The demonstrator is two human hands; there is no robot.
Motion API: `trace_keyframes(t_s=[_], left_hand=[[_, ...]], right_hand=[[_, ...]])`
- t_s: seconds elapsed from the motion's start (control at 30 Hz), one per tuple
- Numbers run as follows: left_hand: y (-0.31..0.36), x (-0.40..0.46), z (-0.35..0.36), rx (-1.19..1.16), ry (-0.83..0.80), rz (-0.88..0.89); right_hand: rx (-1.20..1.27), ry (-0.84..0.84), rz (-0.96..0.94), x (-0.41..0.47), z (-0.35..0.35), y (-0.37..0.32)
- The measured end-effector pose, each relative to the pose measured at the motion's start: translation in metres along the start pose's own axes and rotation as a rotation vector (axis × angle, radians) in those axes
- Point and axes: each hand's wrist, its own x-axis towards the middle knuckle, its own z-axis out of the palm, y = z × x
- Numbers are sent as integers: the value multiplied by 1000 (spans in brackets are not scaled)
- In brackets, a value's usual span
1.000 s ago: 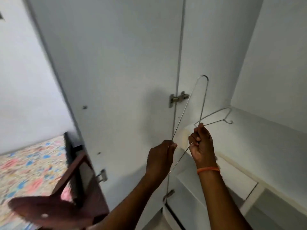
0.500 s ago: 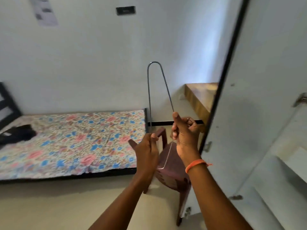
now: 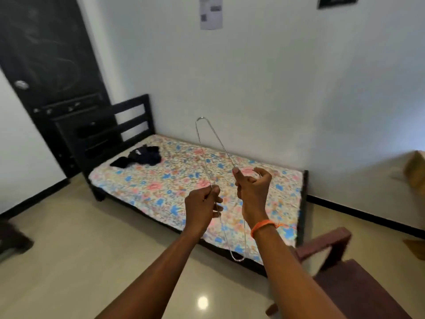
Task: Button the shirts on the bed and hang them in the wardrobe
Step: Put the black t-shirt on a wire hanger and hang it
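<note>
A thin wire hanger (image 3: 208,157) is held upright in both hands above the floor, in front of the bed (image 3: 296,180); its left strand is pinched by the left hand (image 3: 202,204); its right strand is gripped in the curled right hand (image 3: 253,189); a dark shirt (image 3: 140,155) is seen crumpled on the flowered sheet near the headboard (image 3: 134,118); a brown chair (image 3: 345,284) is placed at lower right.

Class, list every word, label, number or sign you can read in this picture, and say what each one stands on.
No text here can be read.
Paper sheet on the wall: grey printed blocks, too blurred to read.
Dark plaque high on the wall: cut off by the frame's edge, no lettering legible.
Dark clothes on the bed: a small pale mark, too small to read.
</note>
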Motion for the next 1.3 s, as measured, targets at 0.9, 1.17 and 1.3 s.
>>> trace_keyframes(t_s=[0.9,1.17,1.3], left_hand=[[-121,606,-253,69,112,-239],[-209,792,-333,21,236,-483],[-252,873,-389,21,329,-667]], right_hand=[[-742,-211,-302,371,509,282],[-683,-349,-187,488,641,396],[-672,-461,-80,546,718,462]])
